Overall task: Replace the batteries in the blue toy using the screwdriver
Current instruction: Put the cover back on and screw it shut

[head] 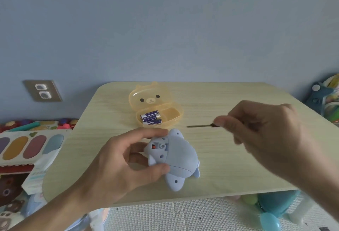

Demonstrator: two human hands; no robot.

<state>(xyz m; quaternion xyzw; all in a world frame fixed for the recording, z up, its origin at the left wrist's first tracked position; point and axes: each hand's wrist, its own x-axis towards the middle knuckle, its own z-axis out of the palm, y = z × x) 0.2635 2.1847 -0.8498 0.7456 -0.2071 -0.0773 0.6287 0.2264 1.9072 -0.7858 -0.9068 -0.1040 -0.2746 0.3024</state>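
The left hand grips the blue toy, battery bay exposed. To its right, the right hand pinches the screwdriver, tip pointing left.

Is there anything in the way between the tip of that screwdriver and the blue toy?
Nothing visible blocks it. The right hand holds the screwdriver in the air, tip pointing left, above bare table. The left hand grips the blue toy from its left side, leaving the underside uncovered. The yellow case sits behind.
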